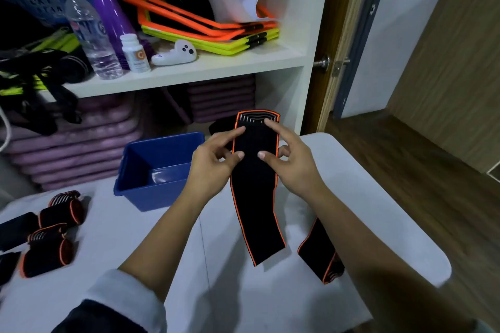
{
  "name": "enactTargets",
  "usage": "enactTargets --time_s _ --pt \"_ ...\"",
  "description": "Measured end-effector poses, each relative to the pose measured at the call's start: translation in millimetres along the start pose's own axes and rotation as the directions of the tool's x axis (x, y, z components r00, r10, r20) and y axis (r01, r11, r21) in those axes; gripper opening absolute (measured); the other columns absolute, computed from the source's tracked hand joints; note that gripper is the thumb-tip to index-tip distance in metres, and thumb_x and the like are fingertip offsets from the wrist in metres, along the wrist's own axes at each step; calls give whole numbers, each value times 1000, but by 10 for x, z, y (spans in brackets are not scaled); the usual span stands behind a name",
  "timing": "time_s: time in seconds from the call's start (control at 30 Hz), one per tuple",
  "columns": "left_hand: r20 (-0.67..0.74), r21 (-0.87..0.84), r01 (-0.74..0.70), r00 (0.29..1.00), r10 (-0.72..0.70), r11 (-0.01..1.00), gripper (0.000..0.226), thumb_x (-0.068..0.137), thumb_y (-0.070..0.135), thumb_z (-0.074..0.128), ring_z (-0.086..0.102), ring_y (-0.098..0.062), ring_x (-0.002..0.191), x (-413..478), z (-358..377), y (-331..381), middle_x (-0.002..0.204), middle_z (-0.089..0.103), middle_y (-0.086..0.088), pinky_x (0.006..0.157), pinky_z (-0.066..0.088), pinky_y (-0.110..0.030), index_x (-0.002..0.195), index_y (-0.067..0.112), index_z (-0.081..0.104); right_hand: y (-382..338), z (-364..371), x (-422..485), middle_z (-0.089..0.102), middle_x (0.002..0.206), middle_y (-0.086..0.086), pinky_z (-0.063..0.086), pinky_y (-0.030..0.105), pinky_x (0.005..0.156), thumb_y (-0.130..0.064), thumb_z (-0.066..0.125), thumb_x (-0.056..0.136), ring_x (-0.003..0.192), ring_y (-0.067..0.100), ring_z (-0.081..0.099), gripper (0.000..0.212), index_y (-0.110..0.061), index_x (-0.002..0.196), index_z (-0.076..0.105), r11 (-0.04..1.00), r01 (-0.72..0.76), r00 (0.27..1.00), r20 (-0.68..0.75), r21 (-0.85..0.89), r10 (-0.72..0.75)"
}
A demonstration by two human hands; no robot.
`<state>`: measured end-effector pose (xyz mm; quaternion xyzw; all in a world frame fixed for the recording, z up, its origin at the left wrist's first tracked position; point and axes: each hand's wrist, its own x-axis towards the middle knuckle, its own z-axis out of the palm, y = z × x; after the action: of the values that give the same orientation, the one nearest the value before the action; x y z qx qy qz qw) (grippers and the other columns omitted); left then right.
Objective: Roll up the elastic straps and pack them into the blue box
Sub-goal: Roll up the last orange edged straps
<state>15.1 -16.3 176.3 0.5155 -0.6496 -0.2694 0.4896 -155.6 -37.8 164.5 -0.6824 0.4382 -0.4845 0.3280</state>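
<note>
The elastic strap is pinched near its top by the left hand and the right hand, seemingly lifted.

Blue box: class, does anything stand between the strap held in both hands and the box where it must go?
Nothing visible does. The blue box sits open-topped just left of the strap; only the left hand gripping the strap lies between them.

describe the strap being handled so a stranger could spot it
Look at the white table, just right of the blue box. There the left hand and right hand pinch a long black strap with orange edging. Unlike the rolled straps at the table's left, it is held up flat and unrolled.
</note>
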Motion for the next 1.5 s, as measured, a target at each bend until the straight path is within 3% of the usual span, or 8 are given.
enactTargets --time_s 0.17,0.4,0.47,0.6,0.93,1.07,1.3,1.5 --pt "22 -106 41 999 -39 994 47 83 -2 63 44 -1 49 -56 -240 159 93 54 4 56 39 -7 125 19 59 -229 60 -23 51 129 -11 53 54 80 -10 69 83 91 45 59 58 -29 134 48 997 -9 999 31 74 6" --pt "100 42 260 959 -263 965 49 83 3 64 65 -24 88 77 -176 -466 121 58 -6 81 57 -36 125 27 57 322 427 54 47 83 -7 43 7 50 1 65 84 46 -6 54 60 -14 138 43 964 -261 958 139 54 251" --pt "133 105 315 935 -328 943 51 84 -1 60 62 -19 86 122 -48 -750 126 54 -5 77 57 -30 128 25 55 645 593 69 52 96 0 47 9 58 8 64 80 61 -4 59 66 -13 138 41 936 -353 925 154 0 349" --pt "212 190 365 891 -401 911 62 81 -16 50 57 -16 97 264 217 -1274 134 47 -8 75 49 -14 134 16 49 1285 853 142 40 141 9 48 48 97 11 61 70 125 30 49 82 -20 142 36 907 -412 887 190 -89 421" --pt "320 265 350 847 -424 899 79 75 -12 56 42 -26 127 775 701 -2201 145 31 -6 108 38 -38 145 17 32 2221 1000 568 41 144 11 43 46 103 14 55 64 122 29 50 86 -17 142 39 900 -412 901 86 -140 425" --pt "408 398 323 776 -481 858 80 84 -3 55 15 -22 144 719 766 -2485 157 7 -5 116 21 -32 147 29 20 2342 1061 505 23 154 10 29 44 113 -12 66 79 139 30 27 87 -33 149 18 801 -415 864 90 -432 496" --pt "578 628 -131 738 -347 767 70 84 34 63 20 -27 140 -24 609 -2578 156 17 -1 113 24 -38 145 23 30 2222 1203 -248 36 150 7 25 40 111 -32 64 81 137 30 33 60 -21 138 47 763 -159 871 276 -627 407" --pt "603 680 -227 713 -357 697 76 86 54 50 1 -27 145 -583 390 -2469 158 1 3 115 11 -44 148 27 15 2079 1241 -842 46 145 3 37 51 103 -44 58 72 133 35 41 64 -21 132 54 729 -69 875 310 -681 372"
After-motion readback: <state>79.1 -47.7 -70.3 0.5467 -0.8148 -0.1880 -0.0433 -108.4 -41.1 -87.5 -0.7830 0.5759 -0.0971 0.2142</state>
